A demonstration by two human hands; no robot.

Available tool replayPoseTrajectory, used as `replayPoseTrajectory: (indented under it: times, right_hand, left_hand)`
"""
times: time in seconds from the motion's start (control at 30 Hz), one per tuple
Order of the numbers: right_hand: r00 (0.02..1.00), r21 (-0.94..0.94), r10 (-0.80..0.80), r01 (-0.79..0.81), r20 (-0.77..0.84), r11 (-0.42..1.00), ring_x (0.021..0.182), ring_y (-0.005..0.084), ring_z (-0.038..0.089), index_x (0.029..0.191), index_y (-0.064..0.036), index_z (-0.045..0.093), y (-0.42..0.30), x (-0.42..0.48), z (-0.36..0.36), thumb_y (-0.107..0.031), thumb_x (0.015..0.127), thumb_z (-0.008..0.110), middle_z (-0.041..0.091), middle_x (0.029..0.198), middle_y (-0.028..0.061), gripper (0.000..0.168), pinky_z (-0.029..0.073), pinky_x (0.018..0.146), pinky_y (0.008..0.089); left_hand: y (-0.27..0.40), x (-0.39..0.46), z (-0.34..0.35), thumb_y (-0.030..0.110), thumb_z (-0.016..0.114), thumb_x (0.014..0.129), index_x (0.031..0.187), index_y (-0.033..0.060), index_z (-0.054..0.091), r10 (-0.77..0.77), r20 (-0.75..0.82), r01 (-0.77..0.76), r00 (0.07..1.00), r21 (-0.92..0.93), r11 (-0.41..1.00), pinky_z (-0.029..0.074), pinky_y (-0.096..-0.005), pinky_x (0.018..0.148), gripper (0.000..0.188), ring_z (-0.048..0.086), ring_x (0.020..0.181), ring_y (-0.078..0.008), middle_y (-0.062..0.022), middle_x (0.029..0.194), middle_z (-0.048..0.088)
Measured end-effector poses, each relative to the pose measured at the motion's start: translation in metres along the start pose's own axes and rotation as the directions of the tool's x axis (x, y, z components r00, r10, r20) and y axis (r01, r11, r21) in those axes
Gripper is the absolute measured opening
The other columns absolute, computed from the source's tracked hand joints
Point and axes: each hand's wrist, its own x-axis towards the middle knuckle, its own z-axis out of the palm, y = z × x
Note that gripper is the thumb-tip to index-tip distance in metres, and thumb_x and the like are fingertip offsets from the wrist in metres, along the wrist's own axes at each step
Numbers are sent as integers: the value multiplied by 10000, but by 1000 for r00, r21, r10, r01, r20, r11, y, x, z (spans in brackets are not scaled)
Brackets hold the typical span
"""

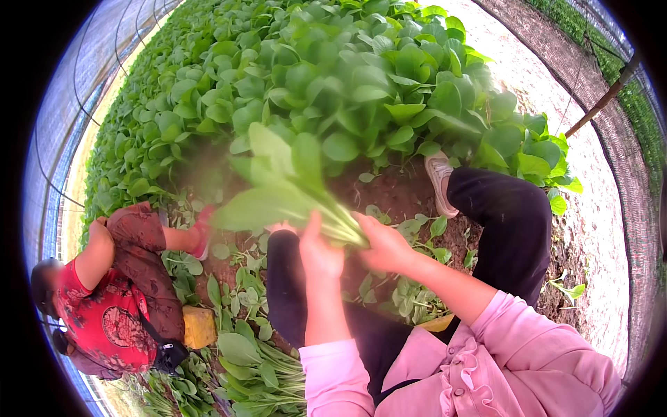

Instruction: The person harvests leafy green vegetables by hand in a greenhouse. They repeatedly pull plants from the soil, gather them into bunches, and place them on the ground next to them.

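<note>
A leafy green vegetable plant, pale at its stems, is held between my two hands above the bare soil. My left hand grips the stems from below, its thumb raised along them. At the stem base, my right hand closes around the lower end. The leaves point up and to the left and are blurred, so whether it is one plant or several cannot be told. Beyond it stands a dense bed of the same greens. A heap of cut greens lies by my left side, leaves to the left.
A person in a red shirt sits at the left near a yellow block. Loose leaves litter the soil between my legs. A pale path and dark netting run along the right, with a slanting pole.
</note>
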Motion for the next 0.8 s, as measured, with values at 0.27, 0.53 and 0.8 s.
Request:
replayPoseTrajectory:
  times: [0.27,0.53,0.8]
  right_hand:
    - [922,895,155,-382,354,230,858,139,544,1138,-5,524,6,5,-41,-111,754,620,607,997,72,410,449,672,258]
    - [913,913,108,-401,393,74,829,166,561,1127,-8,526,1,1,-57,-153,760,636,608,990,88,410,480,697,301]
    - [834,837,-77,-542,547,73,815,197,577,1132,-1,509,4,-7,-53,-206,732,690,579,959,104,484,497,722,333]
  left_hand:
    - [11,0,-7,267,539,845,1267,9,302,-50,157,59,986,-53,997,280,-504,1017,549,392,1154,-386,-215,1245,379]
    - [3,-1,-7,435,567,813,1254,-34,339,-181,-49,187,982,305,934,288,-488,997,683,368,1202,-359,-209,1206,434]
    - [0,-8,-6,570,610,721,1320,-27,277,-167,171,121,971,253,960,307,-465,997,909,407,1183,-344,-210,1291,396]
